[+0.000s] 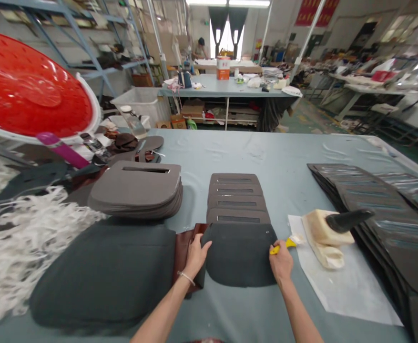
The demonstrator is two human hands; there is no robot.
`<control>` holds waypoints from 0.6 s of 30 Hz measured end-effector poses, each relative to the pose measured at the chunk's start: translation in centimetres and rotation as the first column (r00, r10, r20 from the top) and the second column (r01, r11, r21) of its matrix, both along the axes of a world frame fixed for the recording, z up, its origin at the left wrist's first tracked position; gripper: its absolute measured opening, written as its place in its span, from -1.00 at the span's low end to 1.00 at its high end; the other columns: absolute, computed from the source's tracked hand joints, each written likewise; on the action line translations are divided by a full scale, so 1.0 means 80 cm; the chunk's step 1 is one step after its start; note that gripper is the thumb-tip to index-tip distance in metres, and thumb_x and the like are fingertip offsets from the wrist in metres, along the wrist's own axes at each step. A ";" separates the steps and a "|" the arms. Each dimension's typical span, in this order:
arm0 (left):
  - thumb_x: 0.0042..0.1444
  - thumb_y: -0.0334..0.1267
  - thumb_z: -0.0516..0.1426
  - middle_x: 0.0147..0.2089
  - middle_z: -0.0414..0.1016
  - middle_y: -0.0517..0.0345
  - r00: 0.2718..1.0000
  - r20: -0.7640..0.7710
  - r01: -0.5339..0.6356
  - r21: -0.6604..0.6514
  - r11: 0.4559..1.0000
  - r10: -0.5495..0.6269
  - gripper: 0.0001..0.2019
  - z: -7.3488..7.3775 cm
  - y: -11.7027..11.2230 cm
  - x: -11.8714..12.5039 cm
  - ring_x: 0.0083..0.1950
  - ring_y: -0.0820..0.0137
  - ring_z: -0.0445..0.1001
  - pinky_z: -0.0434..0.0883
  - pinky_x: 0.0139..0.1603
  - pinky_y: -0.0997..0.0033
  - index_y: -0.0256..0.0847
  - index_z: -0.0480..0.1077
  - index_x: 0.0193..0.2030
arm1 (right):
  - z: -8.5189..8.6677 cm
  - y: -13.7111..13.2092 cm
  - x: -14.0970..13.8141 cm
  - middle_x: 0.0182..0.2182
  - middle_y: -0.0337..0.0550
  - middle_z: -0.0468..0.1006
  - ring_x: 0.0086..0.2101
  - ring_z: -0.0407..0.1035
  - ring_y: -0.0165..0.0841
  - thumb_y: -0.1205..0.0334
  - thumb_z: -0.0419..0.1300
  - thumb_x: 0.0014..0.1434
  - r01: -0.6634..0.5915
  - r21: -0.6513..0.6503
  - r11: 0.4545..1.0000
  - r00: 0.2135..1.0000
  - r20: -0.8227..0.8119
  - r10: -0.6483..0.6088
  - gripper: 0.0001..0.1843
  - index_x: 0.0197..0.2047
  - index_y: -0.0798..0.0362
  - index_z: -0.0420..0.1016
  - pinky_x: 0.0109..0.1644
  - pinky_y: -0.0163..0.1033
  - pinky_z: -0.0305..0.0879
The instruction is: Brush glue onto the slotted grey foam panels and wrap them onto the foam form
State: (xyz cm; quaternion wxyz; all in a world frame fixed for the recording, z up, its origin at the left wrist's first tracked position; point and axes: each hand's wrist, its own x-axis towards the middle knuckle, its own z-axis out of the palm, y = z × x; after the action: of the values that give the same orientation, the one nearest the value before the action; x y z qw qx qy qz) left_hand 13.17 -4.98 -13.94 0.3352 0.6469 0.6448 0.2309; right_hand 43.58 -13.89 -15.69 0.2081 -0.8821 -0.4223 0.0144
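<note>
Head camera looks down over a long grey-blue table [276,152] where a person's two bare forearms reach in from the bottom edge. The left hand [196,257], with a thin pale bracelet [186,277] at the wrist, lies spread and ungrasping across the edge of a rounded dark grey panel [240,255], its fingers on the panel and its palm over a brown leather piece [184,252] that sticks out from underneath. The right hand [281,261] sits on the panel's opposite edge, clenched around a yellow-handled tool [282,246] whose pale tip points toward the sheet of white paper [337,286]. Just above the panel, a row of overlapping slotted panels [237,197] fans up the table. To the left stands a stack of grey slotted panels [135,188], and below it lies a large dark cushion-like panel [101,271] beside a heap of white shredded strips [19,238]. On the paper rests a cream lump of padding [323,233] with a black pointed object [348,220] on top, and a long fanned stack of dark panels [373,214] runs down the right side. A red plastic basket [26,83] leans at upper left, and another person [199,47] works far back in the room.
</note>
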 end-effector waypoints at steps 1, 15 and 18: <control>0.11 -0.10 0.06 -0.15 0.51 -0.06 0.999 0.035 -0.017 -0.011 1.000 0.018 -0.72 0.006 0.000 -0.004 -0.11 0.23 0.50 0.36 -0.08 0.28 -0.24 0.33 -0.13 | 0.000 0.000 0.000 -0.46 -0.24 0.34 -0.46 0.21 -0.39 0.19 0.02 0.15 -0.001 -0.002 1.000 1.000 0.005 0.001 -0.88 -0.27 0.03 0.27 -0.41 -0.34 -0.08; 0.05 0.16 0.02 -0.36 0.50 0.23 0.649 -0.552 -0.445 0.284 0.850 0.524 -0.58 0.177 -0.012 -0.354 -0.24 0.26 0.46 0.38 -0.22 0.18 -0.14 0.37 -0.20 | -0.002 0.002 -0.003 -0.47 -0.24 0.33 -0.51 0.17 -0.40 0.13 0.06 0.13 0.047 -0.036 0.998 0.999 -0.004 -0.047 -0.85 -0.26 0.00 0.31 -0.44 -0.33 -0.08; 0.09 0.18 -0.04 -0.12 0.48 0.04 0.491 -0.553 -0.419 0.527 0.739 0.673 -0.49 0.179 -0.011 -0.354 0.03 0.00 0.35 0.29 -0.11 -0.15 -0.17 0.29 -0.02 | 0.001 0.004 -0.008 -0.47 -0.24 0.34 -0.51 0.18 -0.40 0.13 0.06 0.13 0.055 -0.051 0.997 0.998 0.001 -0.055 -0.84 -0.25 0.00 0.33 -0.44 -0.33 -0.08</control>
State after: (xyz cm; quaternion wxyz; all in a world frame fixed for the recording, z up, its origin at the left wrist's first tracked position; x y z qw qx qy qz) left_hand -15.14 -5.86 0.36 -0.1464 0.4851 0.8475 0.1579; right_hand 42.97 -13.58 -15.58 0.1860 -0.8984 -0.3973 0.0194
